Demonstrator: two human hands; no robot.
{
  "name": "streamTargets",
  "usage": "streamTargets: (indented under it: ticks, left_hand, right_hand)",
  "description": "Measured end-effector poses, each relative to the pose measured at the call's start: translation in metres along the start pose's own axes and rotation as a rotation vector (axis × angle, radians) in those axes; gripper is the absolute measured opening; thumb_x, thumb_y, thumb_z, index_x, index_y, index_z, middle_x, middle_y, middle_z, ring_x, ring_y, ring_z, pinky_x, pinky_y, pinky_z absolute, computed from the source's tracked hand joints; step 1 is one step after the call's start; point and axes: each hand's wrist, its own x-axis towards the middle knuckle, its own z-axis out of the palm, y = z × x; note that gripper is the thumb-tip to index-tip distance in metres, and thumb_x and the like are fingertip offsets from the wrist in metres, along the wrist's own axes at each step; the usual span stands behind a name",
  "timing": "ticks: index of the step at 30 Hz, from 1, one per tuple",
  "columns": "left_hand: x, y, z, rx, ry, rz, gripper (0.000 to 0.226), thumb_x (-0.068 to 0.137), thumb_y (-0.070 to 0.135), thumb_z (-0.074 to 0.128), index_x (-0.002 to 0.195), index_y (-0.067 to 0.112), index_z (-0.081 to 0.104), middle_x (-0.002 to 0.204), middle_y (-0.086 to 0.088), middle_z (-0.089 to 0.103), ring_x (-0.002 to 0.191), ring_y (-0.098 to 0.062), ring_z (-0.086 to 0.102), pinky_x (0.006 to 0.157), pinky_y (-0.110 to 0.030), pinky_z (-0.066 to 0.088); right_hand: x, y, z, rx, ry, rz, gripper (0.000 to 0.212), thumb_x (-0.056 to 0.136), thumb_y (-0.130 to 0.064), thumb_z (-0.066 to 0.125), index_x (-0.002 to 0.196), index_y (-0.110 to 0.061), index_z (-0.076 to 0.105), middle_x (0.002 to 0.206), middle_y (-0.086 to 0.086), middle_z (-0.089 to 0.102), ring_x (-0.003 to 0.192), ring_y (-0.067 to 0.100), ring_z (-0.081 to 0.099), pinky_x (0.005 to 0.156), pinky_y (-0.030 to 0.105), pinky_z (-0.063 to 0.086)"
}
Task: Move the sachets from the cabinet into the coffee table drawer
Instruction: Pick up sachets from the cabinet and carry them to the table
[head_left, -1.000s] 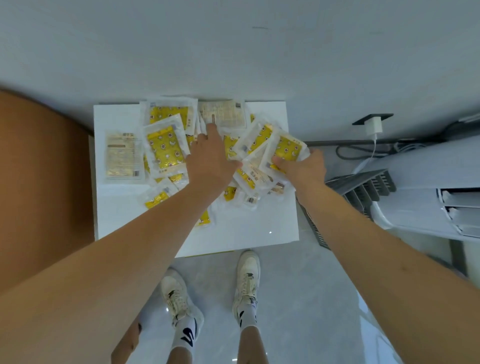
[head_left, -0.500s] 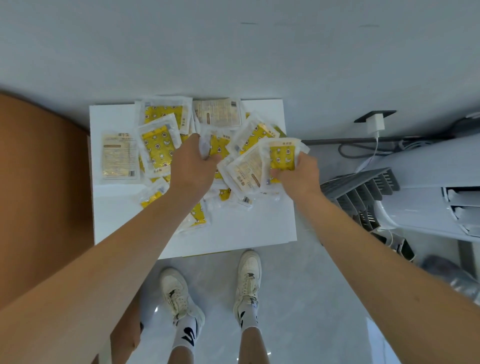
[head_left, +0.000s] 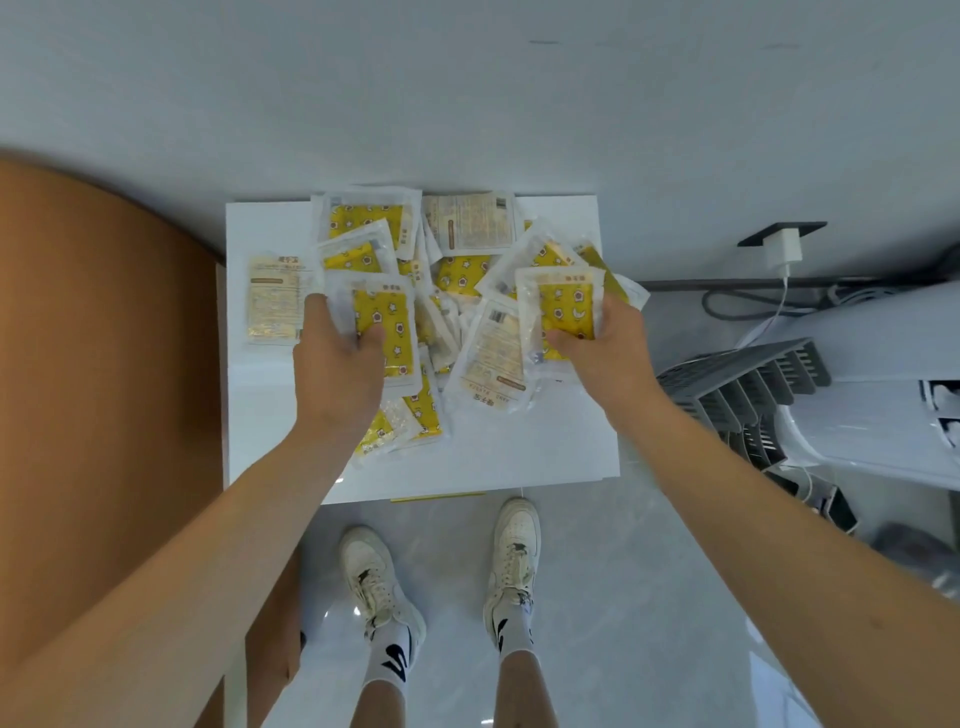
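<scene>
Lying in a loose overlapping heap, the yellow-and-white sachets (head_left: 457, 270) cover the far half of the white surface (head_left: 519, 447), spread between and beyond both hands. The left hand (head_left: 337, 364) grips one yellow sachet (head_left: 387, 327), thumb on its face and fingers curled behind. The right hand (head_left: 602, 348) pinches another yellow sachet (head_left: 566, 306), raised above the pile. One pale sachet (head_left: 274, 296) lies alone just left of the left hand. Below the hands, white sneakers (head_left: 511, 561) stand on the grey floor. A white charger (head_left: 785, 249) sits far right of the right hand.
</scene>
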Motion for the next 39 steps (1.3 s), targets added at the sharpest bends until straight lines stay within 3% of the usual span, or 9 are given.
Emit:
streamTargets:
  ticks: [3,6,11,16,24,27,31,34,39]
  left_hand:
    - [-0.008,-0.002,-0.002,-0.124,-0.024,-0.054,0.031,0.092,0.010,0.066,0.118,0.013,0.051,0.097,0.013,0.057,0.080,0.007,0.059,0.067,-0.021,0.053]
    - [-0.017,-0.005,0.001,-0.219,-0.136,-0.085,0.039,0.085,0.013,0.078,0.119,0.021,0.061,0.109,0.005,0.070,0.097,-0.010,0.069,0.076,-0.032,0.060]
    - [-0.020,-0.009,0.024,-0.073,-0.267,-0.041,0.024,0.082,0.022,0.082,0.078,0.012,0.060,0.071,-0.004,0.060,0.065,-0.019,0.054,0.064,-0.033,0.045]
    - [-0.020,-0.007,0.044,0.158,-0.306,0.033,0.060,0.076,0.031,0.086,0.128,0.019,0.057,0.120,-0.001,0.065,0.113,-0.023,0.059,0.091,-0.042,0.051]
    - [-0.028,-0.004,0.065,0.404,-0.175,0.106,0.096,0.066,0.046,0.090,0.136,0.010,0.036,0.120,-0.011,0.053,0.116,-0.034,0.051,0.084,-0.050,0.054]
    - [-0.036,-0.004,0.071,0.501,-0.140,0.119,0.103,0.065,0.049,0.090,0.141,0.012,0.032,0.126,-0.011,0.051,0.121,-0.033,0.049,0.086,-0.048,0.052]
    - [-0.038,-0.008,0.077,0.539,-0.120,0.120,0.096,0.065,0.046,0.091,0.135,0.014,0.033,0.122,-0.007,0.060,0.116,-0.034,0.056,0.088,-0.051,0.050]
    - [-0.037,-0.011,0.075,0.411,-0.142,0.117,0.075,0.065,0.038,0.092,0.116,0.017,0.041,0.104,-0.001,0.064,0.101,-0.031,0.063,0.082,-0.048,0.051]
    - [-0.037,-0.013,0.062,0.096,-0.298,0.025,0.032,0.070,0.022,0.090,0.094,0.020,0.070,0.086,0.005,0.072,0.084,-0.017,0.068,0.070,-0.034,0.053]
  right_hand:
    - [-0.008,0.004,-0.001,0.078,-0.010,0.069,0.029,0.085,-0.001,0.078,0.108,-0.018,0.070,0.101,-0.002,0.075,0.092,0.012,0.073,0.083,0.034,0.061]
    - [-0.014,0.005,0.002,0.140,-0.039,0.129,0.031,0.085,-0.002,0.078,0.111,-0.019,0.070,0.101,-0.006,0.076,0.091,0.007,0.073,0.081,0.030,0.060]
    - [-0.021,0.001,0.011,0.176,-0.088,0.127,0.033,0.085,-0.001,0.078,0.113,-0.017,0.070,0.099,-0.007,0.077,0.089,0.004,0.073,0.073,0.019,0.056]
    - [-0.020,-0.002,0.013,0.126,-0.085,0.118,0.026,0.084,-0.004,0.078,0.104,-0.019,0.071,0.097,-0.003,0.077,0.092,0.015,0.074,0.081,0.032,0.059]
    - [0.011,-0.028,0.022,0.130,0.197,0.174,0.020,0.080,-0.003,0.071,0.098,-0.010,0.070,0.088,0.003,0.074,0.067,0.010,0.065,0.054,0.020,0.053]
    - [0.027,-0.035,0.032,0.070,0.223,0.246,0.014,0.078,-0.005,0.071,0.091,-0.011,0.071,0.085,0.002,0.067,0.070,0.014,0.061,0.061,0.026,0.051]
    - [0.042,-0.041,0.044,-0.085,0.203,0.362,0.053,0.067,-0.025,0.078,0.119,-0.023,0.067,0.123,-0.001,0.063,0.103,0.024,0.065,0.088,0.038,0.057]
    - [0.049,-0.039,0.043,-0.110,0.198,0.320,0.030,0.065,-0.019,0.075,0.094,-0.020,0.069,0.108,0.005,0.069,0.093,0.024,0.070,0.073,0.034,0.060]
    - [0.041,-0.043,0.034,0.055,0.167,0.216,0.043,0.069,-0.003,0.081,0.101,-0.020,0.058,0.100,0.001,0.069,0.088,0.020,0.071,0.072,0.038,0.063]
